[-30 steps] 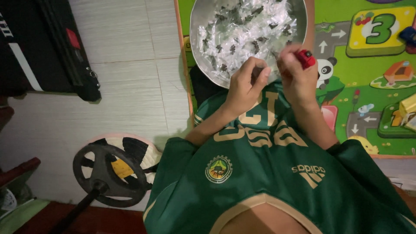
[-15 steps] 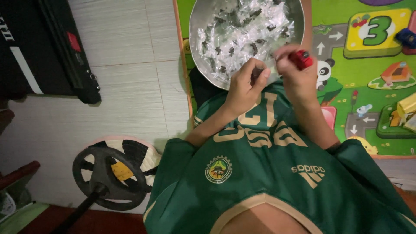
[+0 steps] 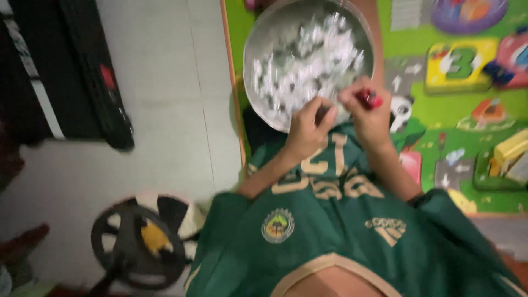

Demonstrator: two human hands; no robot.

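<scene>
Both hands sit just right of the frame's centre, over the near rim of the metal bowl. From where I watch, the right hand has its grip closed on a small red object, pinched between thumb and fingertips; the left hand is curled with fingers bent inward, though the frame is too blurred for me to tell whether it grips anything. The hands nearly touch.

That red object looks hard and smooth, probably light and a little slippery, so a pinch across its middle seems the safe hold (its exact kind I cannot make out). It is bright red and small enough that the fingers half hide it.

The bowl, in the upper middle of the frame, is round, shiny and shallow, heaped with pale crumpled scraps. I judge these to be thin, limp and nearly weightless, easy to tear or scatter, best lifted singly by an edge.

A green jersey fills the lower part of the frame. A colourful play mat lies at the right, pale floor tiles at the left, and a dark round object at the lower left.
</scene>
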